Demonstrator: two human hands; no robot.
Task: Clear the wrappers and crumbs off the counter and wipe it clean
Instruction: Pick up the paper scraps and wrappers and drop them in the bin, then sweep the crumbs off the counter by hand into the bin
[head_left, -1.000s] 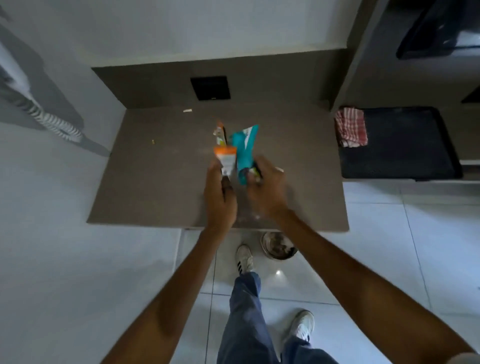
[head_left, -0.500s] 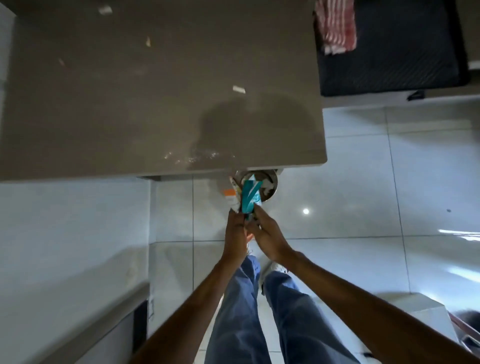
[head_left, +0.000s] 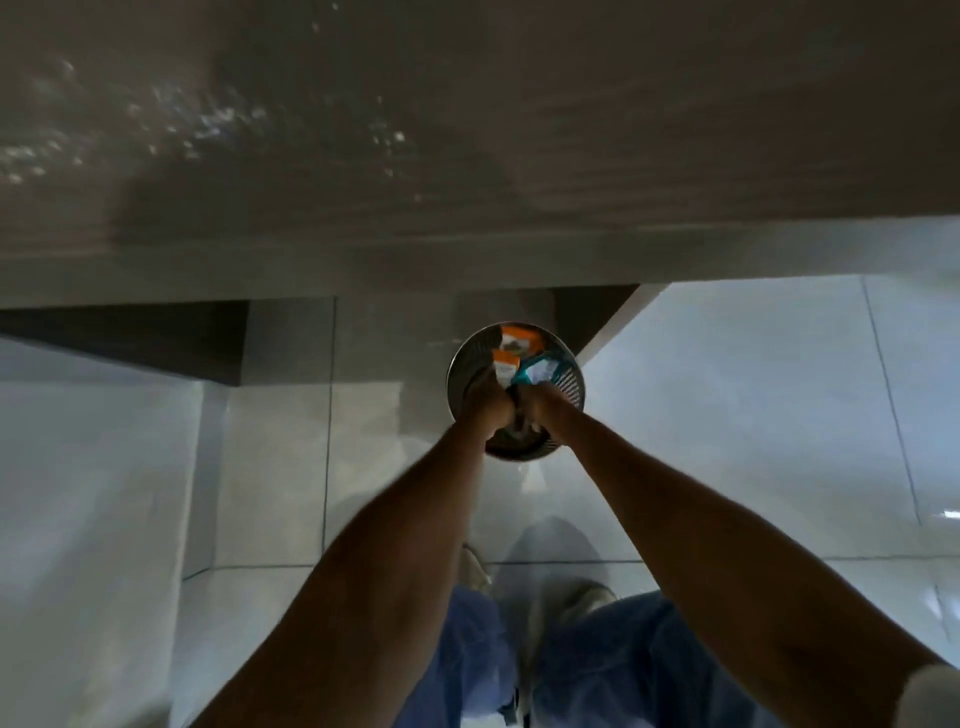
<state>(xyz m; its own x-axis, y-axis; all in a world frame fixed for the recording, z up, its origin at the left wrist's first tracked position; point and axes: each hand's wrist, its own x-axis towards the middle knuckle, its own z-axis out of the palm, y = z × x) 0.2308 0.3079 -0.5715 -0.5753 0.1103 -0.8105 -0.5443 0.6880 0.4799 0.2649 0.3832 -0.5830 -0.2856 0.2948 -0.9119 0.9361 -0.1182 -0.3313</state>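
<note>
I see my left hand (head_left: 488, 402) and right hand (head_left: 543, 402) pinching the wrappers (head_left: 519, 366) over the metal bin (head_left: 570, 387), just below the surface (head_left: 467, 156) edge; bare floor (head_left: 753, 415) lies rightward.

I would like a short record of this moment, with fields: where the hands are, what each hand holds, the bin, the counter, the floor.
left hand: over the bin, closed on the orange-and-white wrapper
right hand: beside the left, closed on the teal wrapper
bin: round perforated metal, on the floor just under the counter edge; another orange wrapper lies inside
counter: brown, pale crumbs or specks on it, not yet wiped
floor: pale glossy tiles
</note>
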